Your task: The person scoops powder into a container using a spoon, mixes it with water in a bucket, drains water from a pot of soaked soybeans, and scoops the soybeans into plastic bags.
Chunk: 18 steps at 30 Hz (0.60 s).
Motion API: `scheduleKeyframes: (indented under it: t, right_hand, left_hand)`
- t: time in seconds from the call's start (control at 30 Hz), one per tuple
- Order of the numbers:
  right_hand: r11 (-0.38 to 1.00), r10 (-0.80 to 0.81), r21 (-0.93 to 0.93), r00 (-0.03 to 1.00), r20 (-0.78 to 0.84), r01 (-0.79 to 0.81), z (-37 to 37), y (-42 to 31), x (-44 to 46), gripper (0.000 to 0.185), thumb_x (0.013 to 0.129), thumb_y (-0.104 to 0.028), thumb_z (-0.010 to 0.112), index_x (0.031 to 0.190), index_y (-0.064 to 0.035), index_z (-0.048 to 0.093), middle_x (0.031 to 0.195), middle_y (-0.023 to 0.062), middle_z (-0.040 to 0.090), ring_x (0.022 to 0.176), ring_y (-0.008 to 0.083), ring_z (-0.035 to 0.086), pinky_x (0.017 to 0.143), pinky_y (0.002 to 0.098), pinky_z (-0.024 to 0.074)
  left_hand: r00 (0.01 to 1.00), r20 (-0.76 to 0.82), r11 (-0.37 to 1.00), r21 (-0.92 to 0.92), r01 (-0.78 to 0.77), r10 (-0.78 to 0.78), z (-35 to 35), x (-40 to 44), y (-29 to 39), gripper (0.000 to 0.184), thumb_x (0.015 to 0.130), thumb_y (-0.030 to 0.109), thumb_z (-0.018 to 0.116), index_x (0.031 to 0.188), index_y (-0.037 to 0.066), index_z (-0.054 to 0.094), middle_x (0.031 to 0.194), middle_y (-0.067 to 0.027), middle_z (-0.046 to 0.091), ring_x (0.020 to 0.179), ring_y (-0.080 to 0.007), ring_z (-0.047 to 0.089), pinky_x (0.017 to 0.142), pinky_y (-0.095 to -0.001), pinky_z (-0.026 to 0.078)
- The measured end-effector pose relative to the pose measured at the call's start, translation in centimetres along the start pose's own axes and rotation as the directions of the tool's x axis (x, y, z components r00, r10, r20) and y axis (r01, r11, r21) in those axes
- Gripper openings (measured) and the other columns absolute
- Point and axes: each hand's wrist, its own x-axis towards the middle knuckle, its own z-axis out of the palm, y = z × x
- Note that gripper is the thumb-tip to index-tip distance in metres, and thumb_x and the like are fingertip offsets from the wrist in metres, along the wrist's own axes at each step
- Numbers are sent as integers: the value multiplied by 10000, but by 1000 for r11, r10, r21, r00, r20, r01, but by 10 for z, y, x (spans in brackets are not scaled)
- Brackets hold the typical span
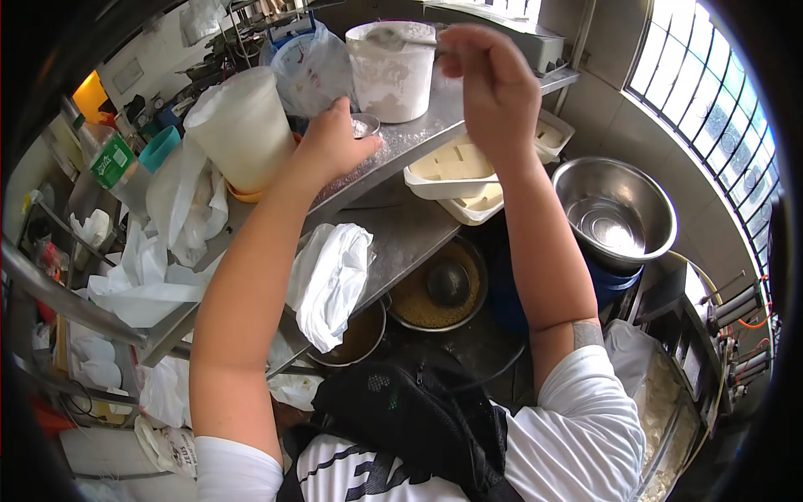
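Observation:
My right hand [502, 96] is raised beside a white tub [389, 84] dusted with powder. Its fingers are closed on a spoon [389, 37], whose bowl is over the tub's mouth and looks whitish. On the steel shelf, my left hand [335, 144] has its thumb and fingers around the side of a small metal bowl [365, 124]. Something white shows inside the bowl. Part of the bowl is hidden by that hand.
A tall whitish container [242, 130] stands left of my left forearm, near a green-labelled bottle [113, 159]. White powder marks the steel shelf [410, 138]. Below are white trays [447, 171], a large steel basin [615, 209], a pan of yellowish grains [410, 293] and a white plastic bag [330, 280].

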Motion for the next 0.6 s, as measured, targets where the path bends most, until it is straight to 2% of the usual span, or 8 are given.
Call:
scheduleKeyframes:
  t: [0.17, 0.23, 0.3, 0.37, 0.43, 0.47, 0.53, 0.6]
  right_hand:
    - [976, 215, 32, 976, -15, -215, 8, 34, 53, 229, 998, -112, 580, 1135, 52, 662, 858, 114, 704, 757, 189, 703, 658, 303, 554]
    - [838, 538, 118, 843, -9, -533, 16, 30, 63, 321, 1040, -184, 600, 1272, 38, 594, 889, 92, 671, 733, 161, 685, 641, 272, 563]
    - [854, 514, 110, 857, -30, -508, 9, 19, 49, 390, 1018, -198, 658, 1336, 7, 563, 917, 113, 688, 710, 168, 678, 665, 310, 600]
    - [933, 352, -20, 923, -155, -359, 3, 13, 21, 163, 1016, -106, 631, 1111, 9, 698, 882, 60, 728, 739, 108, 698, 677, 266, 561]
    - [927, 366, 62, 929, 54, -369, -10, 9, -25, 223, 1011, -161, 659, 1136, 22, 688, 849, 68, 713, 678, 111, 661, 631, 274, 532]
    - [895, 437, 31, 887, 149, -446, -17, 1, -48, 215, 1011, -161, 663, 1120, 22, 690, 831, 68, 701, 662, 112, 647, 617, 278, 519]
    - [834, 536, -36, 794, 288, -550, -32, -17, -95, 196, 1002, -153, 676, 1095, 19, 696, 817, 74, 687, 663, 129, 641, 619, 287, 511]
    - [835, 534, -84, 763, 363, -544, -51, -22, -137, 173, 985, -131, 691, 1079, 14, 702, 832, 92, 688, 709, 160, 659, 652, 297, 520]
  left_hand:
    - [992, -107, 998, -6, -63, 62, -29, -9, 17, 919, 805, 434, 837, 1479, -56, 450, 1376, -301, 610, 1278, -378, 616, 1072, -415, 485]
    - [976, -170, 975, -152, -163, 137, -55, -2, 31, 821, 822, 396, 813, 1404, -91, 499, 1245, -298, 685, 1171, -391, 683, 1008, -419, 538]
    - [942, -287, 981, 131, -144, 177, -92, 16, 42, 877, 827, 465, 836, 1482, 4, 477, 1267, -229, 684, 1166, -294, 672, 997, -396, 524]
    - [933, -288, 975, 119, -190, 217, -129, 45, 44, 896, 821, 519, 820, 1451, -32, 499, 1218, -206, 706, 1134, -284, 680, 987, -388, 524]
    - [911, -352, 964, -75, -255, 213, -150, 79, 49, 724, 848, 158, 791, 1460, -50, 465, 1222, -194, 709, 1083, -253, 704, 921, -371, 575]
    - [912, -349, 964, -74, -255, 214, -158, 93, 49, 724, 848, 158, 791, 1460, -50, 465, 1222, -194, 709, 1083, -253, 704, 921, -371, 575]
    - [946, -293, 945, 324, -39, 139, -167, 117, 46, 491, 725, 268, 781, 1167, 63, 725, 1063, -216, 763, 988, -314, 737, 907, -402, 564]
    - [968, -229, 944, 328, -21, 101, -165, 138, 34, 454, 750, 293, 770, 1154, 88, 740, 1075, -182, 766, 998, -286, 727, 906, -394, 553]
